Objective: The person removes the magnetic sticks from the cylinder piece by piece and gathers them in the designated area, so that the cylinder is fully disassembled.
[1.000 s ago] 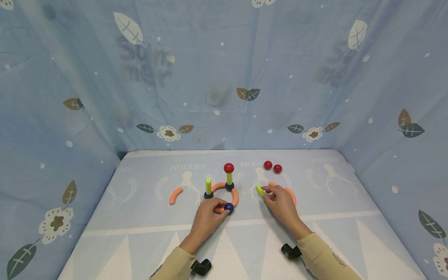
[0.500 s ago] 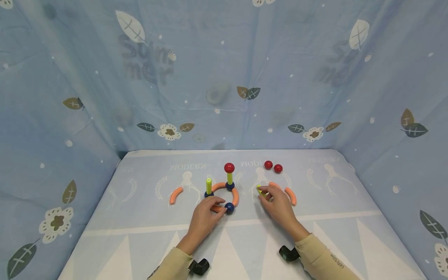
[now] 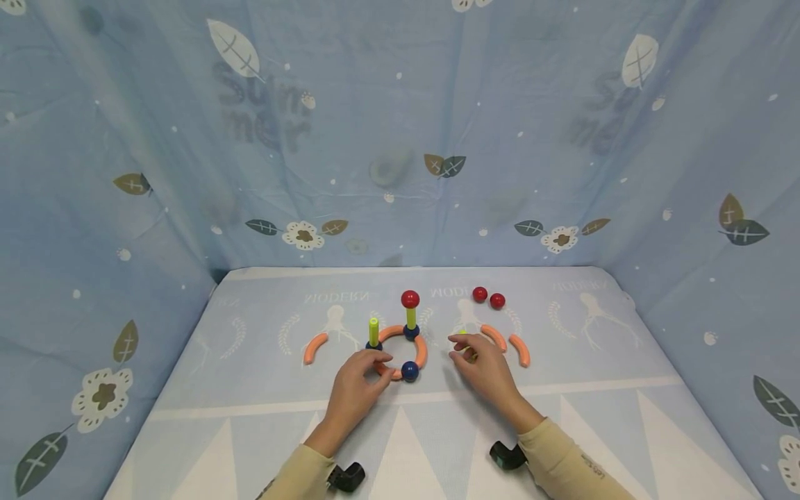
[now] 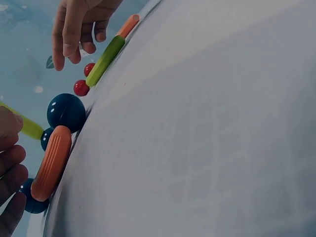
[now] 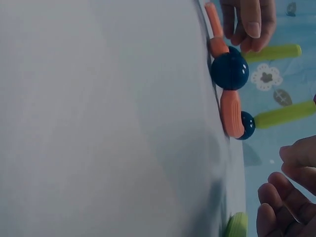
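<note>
A ring of orange curved sticks (image 3: 421,352) and dark blue balls (image 3: 410,371) lies mid-table. One upright yellow-green stick (image 3: 410,318) on it carries a red ball (image 3: 410,299); another upright stick (image 3: 373,331) has a bare top. My left hand (image 3: 356,389) hovers at the ring's near left side, fingers loosely bent and gripping nothing; it hides part of the ring. My right hand (image 3: 490,371) hangs over a loose yellow-green stick (image 4: 104,61) lying on the table. The left wrist view shows a gap between that stick and the relaxed fingers.
Two red balls (image 3: 489,297) lie at the back right. Two loose orange curved sticks (image 3: 519,351) rest beyond my right hand, and another orange curved stick (image 3: 315,348) lies left of the ring. Patterned blue cloth (image 3: 387,139) walls in the table.
My left hand has drawn back leftward, off the near blue ball. My right hand has shifted left and toward me, away from the loose yellow-green stick. The ring stays put.
</note>
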{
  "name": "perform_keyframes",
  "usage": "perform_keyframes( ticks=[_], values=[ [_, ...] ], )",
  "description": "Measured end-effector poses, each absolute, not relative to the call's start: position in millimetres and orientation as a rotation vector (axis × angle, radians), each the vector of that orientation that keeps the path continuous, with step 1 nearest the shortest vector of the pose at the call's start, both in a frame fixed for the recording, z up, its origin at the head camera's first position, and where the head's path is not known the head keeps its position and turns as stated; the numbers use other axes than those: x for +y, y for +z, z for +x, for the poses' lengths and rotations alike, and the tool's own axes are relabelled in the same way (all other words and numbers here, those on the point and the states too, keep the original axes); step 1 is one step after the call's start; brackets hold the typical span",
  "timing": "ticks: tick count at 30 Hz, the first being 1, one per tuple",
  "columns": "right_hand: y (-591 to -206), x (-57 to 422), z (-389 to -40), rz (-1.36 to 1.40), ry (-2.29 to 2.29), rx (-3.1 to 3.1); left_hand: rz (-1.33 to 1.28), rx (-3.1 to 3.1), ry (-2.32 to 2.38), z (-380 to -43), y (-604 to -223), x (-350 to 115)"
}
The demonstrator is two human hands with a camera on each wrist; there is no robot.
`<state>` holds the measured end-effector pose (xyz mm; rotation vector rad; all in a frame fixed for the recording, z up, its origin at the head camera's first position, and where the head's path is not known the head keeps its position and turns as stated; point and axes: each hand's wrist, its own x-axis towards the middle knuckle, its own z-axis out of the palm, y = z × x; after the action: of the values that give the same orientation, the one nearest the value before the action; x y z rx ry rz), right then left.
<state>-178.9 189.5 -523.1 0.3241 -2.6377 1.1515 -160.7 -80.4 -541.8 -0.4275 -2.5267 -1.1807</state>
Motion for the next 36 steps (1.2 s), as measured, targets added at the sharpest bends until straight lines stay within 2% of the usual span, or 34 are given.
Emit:
perform_keyframes(
  ticks=[20, 36],
  values=[
    [-518.5, 149.9, -186.0, 0.381, 1.256, -2.681, -0.318, -2.4, -1.25, -174.7, -538.6, -101.6],
    [-525.5, 97.4, -196.2, 0.582, 1.393, -2.727, -0.304, -2.329, -1.305, -192.5, -518.6, -101.6]
  ],
)
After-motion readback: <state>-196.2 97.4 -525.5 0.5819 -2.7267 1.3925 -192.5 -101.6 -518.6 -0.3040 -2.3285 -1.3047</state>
